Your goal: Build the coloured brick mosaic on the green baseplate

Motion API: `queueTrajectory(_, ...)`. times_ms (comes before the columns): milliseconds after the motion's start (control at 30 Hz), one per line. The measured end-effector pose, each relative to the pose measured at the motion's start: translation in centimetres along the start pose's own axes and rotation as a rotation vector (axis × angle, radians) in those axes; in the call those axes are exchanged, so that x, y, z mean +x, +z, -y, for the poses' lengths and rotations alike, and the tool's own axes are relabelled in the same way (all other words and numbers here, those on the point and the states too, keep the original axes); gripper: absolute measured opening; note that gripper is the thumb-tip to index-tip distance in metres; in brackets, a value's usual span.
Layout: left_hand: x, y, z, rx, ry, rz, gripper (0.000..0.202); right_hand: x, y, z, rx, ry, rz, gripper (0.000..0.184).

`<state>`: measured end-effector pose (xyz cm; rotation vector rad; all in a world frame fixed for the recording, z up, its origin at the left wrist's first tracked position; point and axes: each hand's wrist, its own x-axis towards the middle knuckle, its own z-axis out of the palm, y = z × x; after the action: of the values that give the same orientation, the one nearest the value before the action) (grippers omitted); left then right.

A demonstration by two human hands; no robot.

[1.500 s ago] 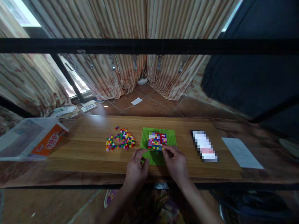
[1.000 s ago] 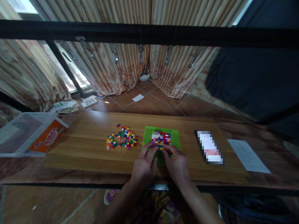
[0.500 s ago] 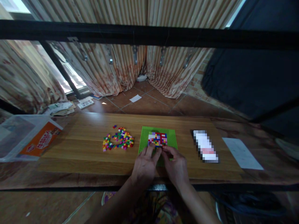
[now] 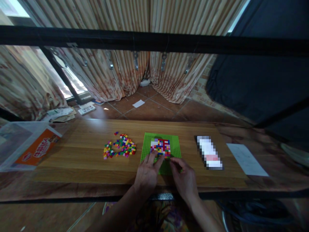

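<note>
- Clear plastic bin, orange printed label on its side: far left end of the surface, well apart from the hands.
- Wooden surface: long board, carries all items below.
- Loose bricks: heap of tiny mixed-colour pieces, just left of the baseplate, touched by neither hand.
- Green baseplate: square, studded, lying flat at the middle of the surface.
- Brick panel: rectangle of white, red, blue, yellow and pink pieces pressed onto the middle of the baseplate.
- Left hand: palm down on the near part of the baseplate, fingers stretched out and slightly spread, tips touching the near left edge of the brick panel.
- Right hand: on the near right part of the baseplate, fingers bent, tips just short of the panel's near right corner; cannot tell whether a piece is pinched.
- Pixelated oblong item: right of the baseplate, contents unreadable.
- White paper sheet: flat, near the right end.
</note>
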<state>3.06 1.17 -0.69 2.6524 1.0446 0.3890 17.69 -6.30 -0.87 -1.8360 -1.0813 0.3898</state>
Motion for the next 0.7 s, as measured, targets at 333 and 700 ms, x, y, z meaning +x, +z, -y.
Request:
queueTrajectory(333,-0.1,0.0,-0.2,0.011,-0.050,-0.012,0.062,-0.5,-0.5,0.1,0.018,-0.004,-0.017,0.023)
queueTrajectory(700,0.2,-1.5,-1.6,0.081,-0.042,-0.076,0.056,-2.1,-1.3,-0.2,0.022,-0.017,0.004,0.024)
